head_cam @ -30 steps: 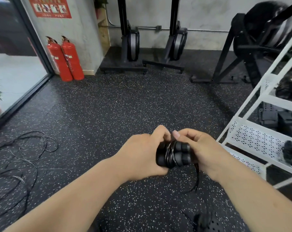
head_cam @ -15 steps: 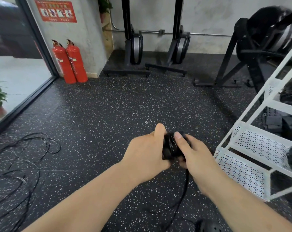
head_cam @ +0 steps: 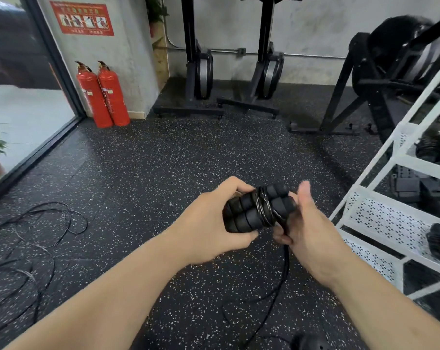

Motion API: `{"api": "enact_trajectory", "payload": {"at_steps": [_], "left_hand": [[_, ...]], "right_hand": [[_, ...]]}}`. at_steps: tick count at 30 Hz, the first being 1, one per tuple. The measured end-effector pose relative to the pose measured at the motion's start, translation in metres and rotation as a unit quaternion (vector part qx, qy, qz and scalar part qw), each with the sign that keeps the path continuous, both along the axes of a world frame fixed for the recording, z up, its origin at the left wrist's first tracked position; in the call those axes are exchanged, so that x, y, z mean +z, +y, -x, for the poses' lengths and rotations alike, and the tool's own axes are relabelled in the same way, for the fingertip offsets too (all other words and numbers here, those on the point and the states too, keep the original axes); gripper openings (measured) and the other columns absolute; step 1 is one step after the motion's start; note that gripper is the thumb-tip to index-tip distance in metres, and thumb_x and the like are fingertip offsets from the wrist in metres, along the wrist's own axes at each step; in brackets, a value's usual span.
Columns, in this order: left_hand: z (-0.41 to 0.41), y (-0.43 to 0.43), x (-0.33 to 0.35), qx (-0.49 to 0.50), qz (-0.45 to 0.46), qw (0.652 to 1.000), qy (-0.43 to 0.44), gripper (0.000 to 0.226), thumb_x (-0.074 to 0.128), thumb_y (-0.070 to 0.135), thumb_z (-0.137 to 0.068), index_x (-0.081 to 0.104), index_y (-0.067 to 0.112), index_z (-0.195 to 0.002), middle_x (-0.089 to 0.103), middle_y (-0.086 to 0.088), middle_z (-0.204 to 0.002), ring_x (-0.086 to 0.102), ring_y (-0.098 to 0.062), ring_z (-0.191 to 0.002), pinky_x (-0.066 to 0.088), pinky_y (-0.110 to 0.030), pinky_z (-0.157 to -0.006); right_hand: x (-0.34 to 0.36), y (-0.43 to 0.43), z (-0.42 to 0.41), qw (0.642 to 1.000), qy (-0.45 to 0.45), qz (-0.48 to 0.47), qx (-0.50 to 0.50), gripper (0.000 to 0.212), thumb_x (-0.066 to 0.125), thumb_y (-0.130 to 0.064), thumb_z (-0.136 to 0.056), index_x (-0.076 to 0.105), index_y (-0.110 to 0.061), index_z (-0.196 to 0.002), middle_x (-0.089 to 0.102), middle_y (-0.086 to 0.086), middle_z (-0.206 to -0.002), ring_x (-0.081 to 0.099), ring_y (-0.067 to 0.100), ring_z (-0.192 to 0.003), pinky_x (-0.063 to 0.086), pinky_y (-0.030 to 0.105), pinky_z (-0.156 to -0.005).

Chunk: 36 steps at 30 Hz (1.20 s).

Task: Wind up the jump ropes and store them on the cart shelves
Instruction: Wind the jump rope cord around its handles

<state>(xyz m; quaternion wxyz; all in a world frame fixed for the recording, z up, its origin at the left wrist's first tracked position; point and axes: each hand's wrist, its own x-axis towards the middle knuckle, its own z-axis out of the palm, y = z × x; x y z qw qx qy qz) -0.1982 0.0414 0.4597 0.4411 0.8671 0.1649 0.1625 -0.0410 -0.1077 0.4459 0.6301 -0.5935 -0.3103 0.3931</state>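
Left hand (head_cam: 214,221): fingers and thumb curled round the near end of the two black foam jump rope handles (head_cam: 251,213), which lie side by side, tilted up to the right. Right hand (head_cam: 310,231): thumb raised beside the far handle tips, fingers curled under and pinching the cord (head_cam: 286,263). Several turns of cord are wrapped round the middle of the handles; the free length drops from the right hand to the floor (head_cam: 163,160) and trails toward the lower frame edge. The bundle sits between the two hands, above the speckled black rubber floor and just left of the cart.

White cart (head_cam: 390,223) at right, perforated shelves. One wound black rope bundle (head_cam: 438,242) lies on a lower shelf; another dark bundle (head_cam: 432,147) sits on a higher shelf, blurred.

Loose ropes (head_cam: 42,231) lie tangled on the floor, far left, well apart from the hands.

Two red fire extinguishers (head_cam: 102,97) stand against the wall; their labels are too small to read. Red wall poster (head_cam: 82,18) above: figures and characters, illegible. Two upright rowing machines (head_cam: 201,61) stand behind.
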Motion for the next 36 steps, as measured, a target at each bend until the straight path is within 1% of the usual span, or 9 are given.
{"api": "enact_trajectory", "payload": {"at_steps": [2, 5, 12, 15, 20, 26, 28, 33, 36], "left_hand": [[0.000, 0.000, 0.001, 0.010, 0.024, 0.999, -0.019, 0.057, 0.090, 0.025, -0.083, 0.053, 0.045, -0.121, 0.074, 0.013, -0.108, 0.072, -0.023, -0.096, 0.059, -0.052, -0.087], [-0.003, 0.004, -0.002, 0.043, 0.046, 0.997, -0.049, 0.056, 0.092, 0.024, -0.081, 0.056, 0.040, -0.120, 0.076, 0.012, -0.110, 0.073, -0.016, -0.102, 0.058, -0.050, -0.096], [-0.007, 0.011, -0.013, 0.050, 0.088, 0.994, -0.039, 0.051, 0.091, 0.016, -0.081, 0.057, 0.032, -0.115, 0.079, 0.014, -0.107, 0.075, -0.007, -0.096, 0.060, -0.038, -0.093], [-0.008, 0.017, -0.017, 0.105, 0.026, 0.994, 0.010, 0.050, 0.090, 0.029, -0.081, 0.054, 0.042, -0.113, 0.077, 0.019, -0.100, 0.072, -0.002, -0.086, 0.058, -0.034, -0.082], [-0.011, 0.031, -0.029, 0.189, -0.123, 0.967, 0.118, 0.052, 0.081, 0.038, -0.077, 0.054, 0.038, -0.121, 0.070, 0.013, -0.096, 0.068, -0.014, -0.084, 0.060, -0.039, -0.079], [-0.014, 0.026, -0.032, 0.089, -0.291, 0.929, 0.211, 0.037, 0.078, 0.040, -0.080, 0.056, 0.035, -0.109, 0.054, 0.011, -0.099, 0.062, -0.020, -0.095, 0.055, -0.039, -0.078], [-0.017, 0.015, -0.032, 0.021, -0.329, 0.920, 0.213, 0.042, 0.080, 0.042, -0.081, 0.055, 0.038, -0.115, 0.050, 0.013, -0.100, 0.063, -0.018, -0.098, 0.054, -0.038, -0.078], [-0.018, -0.006, -0.029, -0.114, -0.395, 0.895, 0.174, 0.044, 0.076, 0.044, -0.088, 0.053, 0.032, -0.124, 0.047, 0.015, -0.104, 0.060, -0.015, -0.107, 0.053, -0.036, -0.088], [-0.015, -0.014, -0.024, -0.150, -0.394, 0.893, 0.156, 0.047, 0.075, 0.045, -0.087, 0.051, 0.033, -0.126, 0.049, 0.016, -0.106, 0.058, -0.012, -0.104, 0.053, -0.036, -0.089]], "right_hand": [[-0.007, 0.000, -0.003, 0.999, -0.027, 0.027, 0.004, 0.077, 0.025, -0.079, -0.099, 0.071, -0.018, -0.107, 0.045, 0.000, -0.074, 0.034, 0.015, -0.067, 0.031, 0.035, -0.064], [-0.018, 0.001, 0.004, 0.992, -0.095, 0.080, -0.006, 0.054, 0.037, -0.059, -0.109, 0.070, -0.020, -0.092, 0.054, 0.005, -0.075, 0.035, 0.013, -0.061, 0.031, 0.033, -0.062], [-0.034, 0.016, 0.020, 0.971, -0.152, 0.177, -0.058, 0.050, 0.042, -0.046, -0.113, 0.062, -0.019, -0.076, 0.039, -0.010, -0.053, 0.029, 0.009, -0.047, 0.024, 0.031, -0.052], [-0.029, 0.015, 0.019, 0.903, -0.365, 0.221, -0.054, 0.049, 0.036, -0.045, -0.113, 0.058, -0.026, -0.073, 0.057, -0.007, -0.059, 0.049, 0.008, -0.053, 0.034, 0.032, -0.055], [-0.013, 0.003, 0.044, 0.810, -0.512, 0.282, 0.047, 0.031, 0.032, -0.046, -0.113, 0.057, -0.032, -0.101, 0.063, -0.007, -0.073, 0.060, 0.010, -0.064, 0.051, 0.035, -0.063], [0.029, -0.011, 0.038, 0.686, -0.671, 0.267, 0.088, 0.026, 0.039, -0.054, -0.109, 0.058, -0.037, -0.106, 0.059, -0.015, -0.080, 0.059, 0.005, -0.070, 0.055, 0.030, -0.068], [0.034, -0.011, 0.024, 0.699, -0.668, 0.244, 0.081, 0.025, 0.046, -0.057, -0.104, 0.064, -0.039, -0.103, 0.063, -0.018, -0.080, 0.059, 0.001, -0.070, 0.056, 0.030, -0.070], [0.030, -0.016, -0.027, 0.843, -0.498, 0.188, 0.071, 0.015, 0.085, -0.053, -0.082, 0.078, -0.041, -0.087, 0.073, -0.022, -0.077, 0.068, 0.000, -0.076, 0.055, 0.031, -0.076], [0.031, -0.020, -0.040, 0.869, -0.440, 0.195, 0.115, 0.019, 0.090, -0.052, -0.075, 0.080, -0.038, -0.082, 0.077, -0.017, -0.082, 0.070, 0.004, -0.079, 0.058, 0.034, -0.082]]}}
